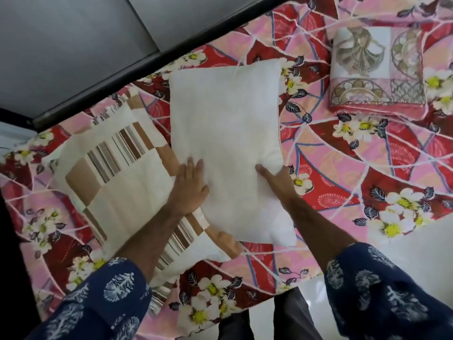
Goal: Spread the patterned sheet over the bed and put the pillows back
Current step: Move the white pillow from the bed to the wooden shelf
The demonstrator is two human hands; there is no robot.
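Note:
The patterned sheet point(343, 165), red and pink with white flowers, lies spread across the bed. A plain white pillow point(228, 143) rests on it near the head end, overlapping a cream pillow with brown stripes point(115, 175) to its left. My left hand point(190, 190) lies flat on the white pillow's left edge, fingers together. My right hand point(277, 179) grips the pillow's right edge, thumb on top and fingers hidden underneath.
A folded blanket point(377, 69) with beige fan motifs sits on the sheet at the upper right. A dark headboard rail point(147, 60) and a grey wall point(73, 45) run along the top left. White floor point(416, 236) shows at the lower right.

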